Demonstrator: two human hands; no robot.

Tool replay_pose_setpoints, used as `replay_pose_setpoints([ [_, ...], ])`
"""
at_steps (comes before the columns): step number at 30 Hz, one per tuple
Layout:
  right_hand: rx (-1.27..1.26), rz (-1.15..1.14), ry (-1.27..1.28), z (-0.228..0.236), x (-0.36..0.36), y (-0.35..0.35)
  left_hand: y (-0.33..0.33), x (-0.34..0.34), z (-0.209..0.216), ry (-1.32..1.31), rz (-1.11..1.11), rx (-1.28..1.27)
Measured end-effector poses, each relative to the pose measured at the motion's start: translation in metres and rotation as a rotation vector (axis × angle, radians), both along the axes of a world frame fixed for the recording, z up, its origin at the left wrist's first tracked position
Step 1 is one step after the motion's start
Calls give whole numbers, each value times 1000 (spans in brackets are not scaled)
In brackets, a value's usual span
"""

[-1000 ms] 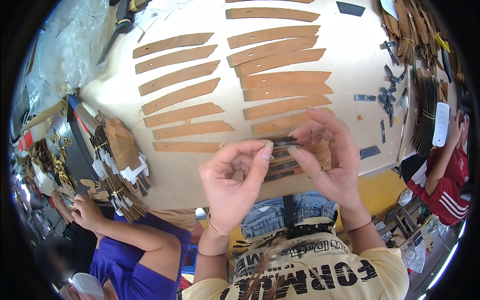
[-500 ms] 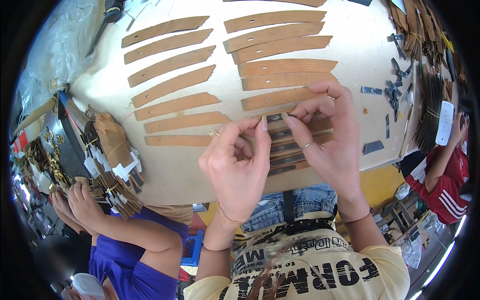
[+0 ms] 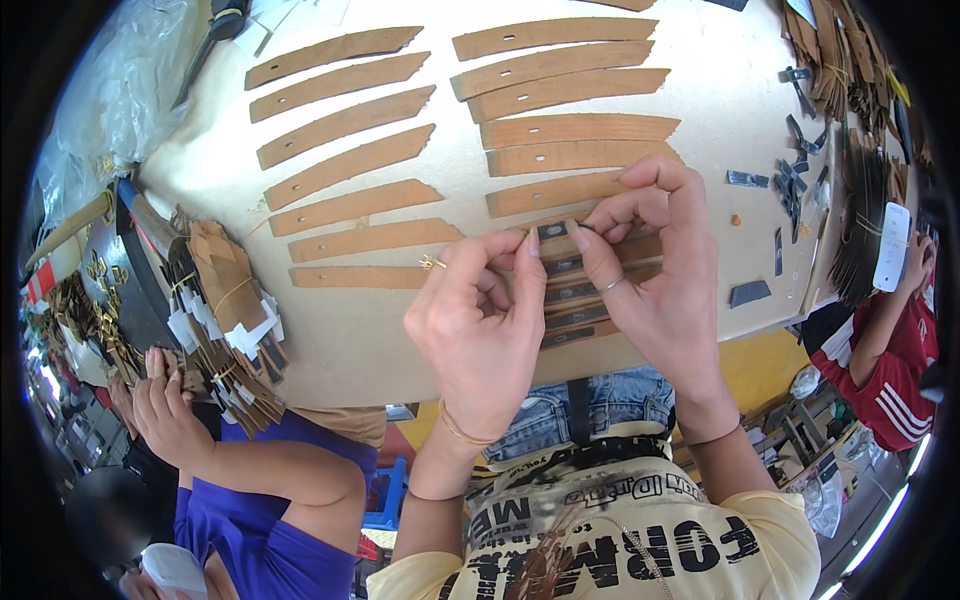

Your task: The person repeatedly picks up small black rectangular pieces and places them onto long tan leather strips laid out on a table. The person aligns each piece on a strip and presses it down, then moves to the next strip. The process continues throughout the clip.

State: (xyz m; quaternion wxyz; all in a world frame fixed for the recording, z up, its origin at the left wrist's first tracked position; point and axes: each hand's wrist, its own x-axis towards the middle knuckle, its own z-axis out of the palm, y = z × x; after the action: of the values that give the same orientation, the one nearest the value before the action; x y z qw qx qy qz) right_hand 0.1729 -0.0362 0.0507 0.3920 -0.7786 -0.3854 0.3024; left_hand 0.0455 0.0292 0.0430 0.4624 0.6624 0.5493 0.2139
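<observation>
A small black patch (image 3: 551, 231) with a small oval mark lies across a brown leather strip at the near middle of the table. My left hand (image 3: 470, 325) pinches the patch's left end between thumb and fingertips. At its right end, the thumb and fingers of my right hand (image 3: 665, 275) are closed on it, the other fingers curled above. Below it lie several more strips bearing black patches (image 3: 575, 314), partly covered by my right hand. Just beyond is a plain brown strip (image 3: 550, 193) with a slot near its left end.
Two columns of slotted leather strips (image 3: 345, 117) cover the table. Black scraps (image 3: 747, 179) and bundled dark strips (image 3: 860, 235) lie right. Tied bundles (image 3: 225, 275), a hammer (image 3: 228, 20) and clear plastic (image 3: 120, 85) lie left. A co-worker in purple (image 3: 275, 510) sits at left, another in red (image 3: 880, 370) at right.
The pinched patch shows slightly more of its face between my fingertips. My hands have barely shifted. The left co-worker's hands have moved a little.
</observation>
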Motion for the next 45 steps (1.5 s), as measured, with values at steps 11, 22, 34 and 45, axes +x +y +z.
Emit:
replay_pose_setpoints([
  [11,1,-19,-2,-3,0,0,-1,-1,-2,25,-25,48],
  [22,-17,-27,-37,3,-2,4,-9,-4,-3,79,-62,361],
  [34,-4,139,-842,-8,-16,-19,-22,-19,-7,433,-354,568],
  [45,-92,90,-884,-14,1,-47,-18,-20,-4,464,-399,576],
])
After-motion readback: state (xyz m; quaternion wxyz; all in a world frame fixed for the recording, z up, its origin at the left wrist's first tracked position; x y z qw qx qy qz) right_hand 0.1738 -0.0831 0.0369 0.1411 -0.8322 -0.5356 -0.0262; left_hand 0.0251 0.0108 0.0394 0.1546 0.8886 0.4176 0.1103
